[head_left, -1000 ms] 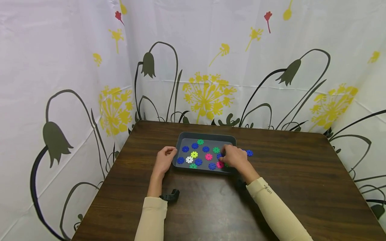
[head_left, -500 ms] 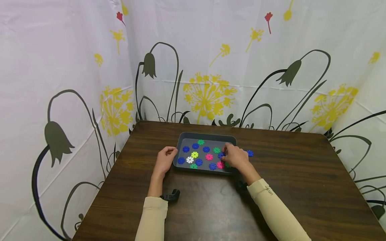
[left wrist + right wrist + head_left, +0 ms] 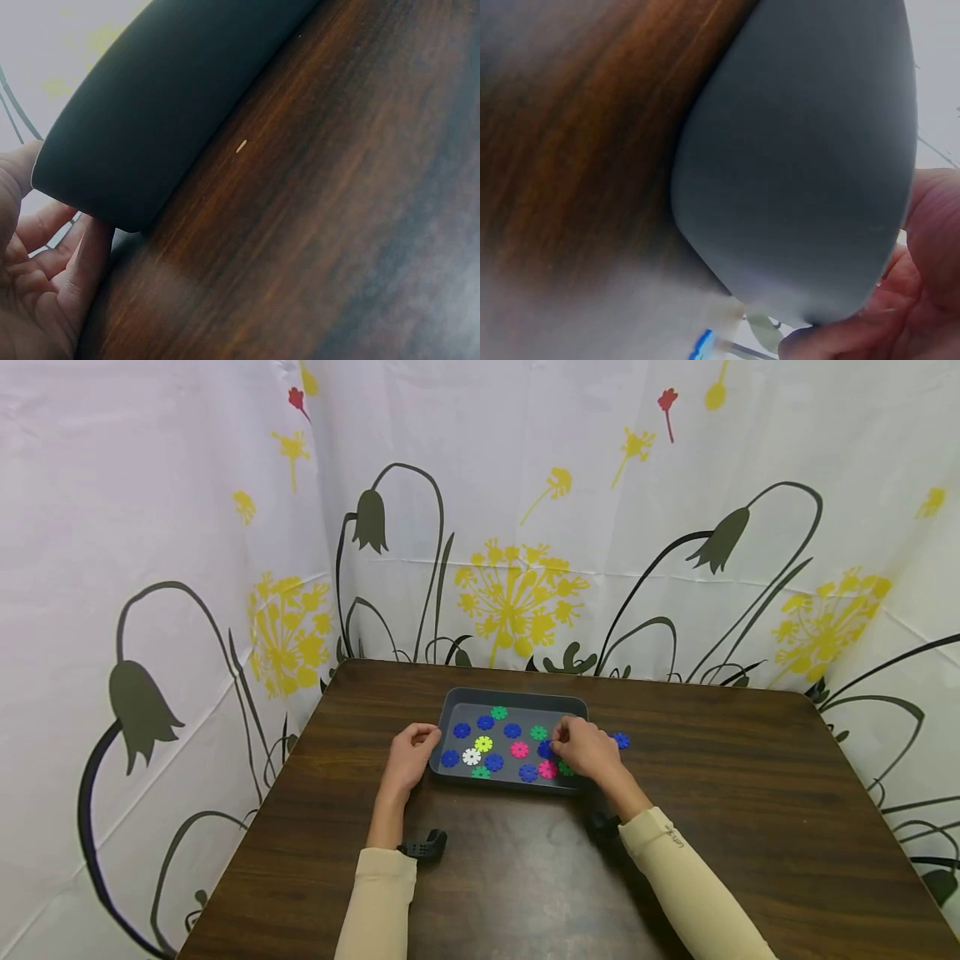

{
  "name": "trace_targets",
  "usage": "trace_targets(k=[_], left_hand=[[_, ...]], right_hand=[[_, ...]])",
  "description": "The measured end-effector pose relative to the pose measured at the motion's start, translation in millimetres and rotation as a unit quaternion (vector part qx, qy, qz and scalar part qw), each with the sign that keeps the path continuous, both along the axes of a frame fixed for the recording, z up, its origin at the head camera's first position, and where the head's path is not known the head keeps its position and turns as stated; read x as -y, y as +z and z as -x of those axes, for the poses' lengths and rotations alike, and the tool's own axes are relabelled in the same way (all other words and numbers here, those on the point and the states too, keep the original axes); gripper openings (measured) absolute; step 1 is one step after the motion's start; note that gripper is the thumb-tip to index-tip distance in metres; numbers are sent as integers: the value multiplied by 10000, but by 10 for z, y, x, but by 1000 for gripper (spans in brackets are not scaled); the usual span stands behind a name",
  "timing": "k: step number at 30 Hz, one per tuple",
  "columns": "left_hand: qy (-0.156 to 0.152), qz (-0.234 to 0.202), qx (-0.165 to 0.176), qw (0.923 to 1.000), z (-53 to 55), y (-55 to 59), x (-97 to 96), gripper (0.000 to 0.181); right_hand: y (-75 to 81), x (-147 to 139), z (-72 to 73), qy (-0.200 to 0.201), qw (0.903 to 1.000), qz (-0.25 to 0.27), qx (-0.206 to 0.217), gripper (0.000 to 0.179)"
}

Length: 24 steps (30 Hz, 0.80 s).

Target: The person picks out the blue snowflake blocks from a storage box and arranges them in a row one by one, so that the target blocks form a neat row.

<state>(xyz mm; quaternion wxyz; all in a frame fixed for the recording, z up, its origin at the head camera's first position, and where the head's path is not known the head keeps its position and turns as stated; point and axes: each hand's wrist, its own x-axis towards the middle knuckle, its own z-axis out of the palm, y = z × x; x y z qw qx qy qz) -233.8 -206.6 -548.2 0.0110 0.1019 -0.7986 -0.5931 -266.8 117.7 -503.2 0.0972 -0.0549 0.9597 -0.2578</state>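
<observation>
While the tray (image 3: 540, 701) shows fifteen discs (image 3: 520, 749) (seven blue, four green, two pink, one yellow, one white), another blue disc (image 3: 621, 741) lies right of it. The left hand (image 3: 409, 757) pinches its left end; the right hand (image 3: 588, 749) is over its right side, grip unclear. The tray's rightmost green disc (image 3: 566, 768) shows more than before; sleeve lettering (image 3: 674, 835) is unreadable.

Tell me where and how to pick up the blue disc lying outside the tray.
Pinch the blue disc by opposite sides of its notched rim, coming from above and its right. It looks to lie flat on the table, so that rim seems the best hold, and the tray and right hand crowd its left side.
</observation>
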Motion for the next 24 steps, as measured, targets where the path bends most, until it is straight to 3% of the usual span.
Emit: trace_targets(k=[12,24], left_hand=[[8,22,-3,10000,-1,-1,-13,36],[56,73,-97,9999,5,4,-13,33]], right_hand=[[0,-120,-17,183,9975,665,-167,9],[147,-266,-56,172,9932,1001,-566,8]])
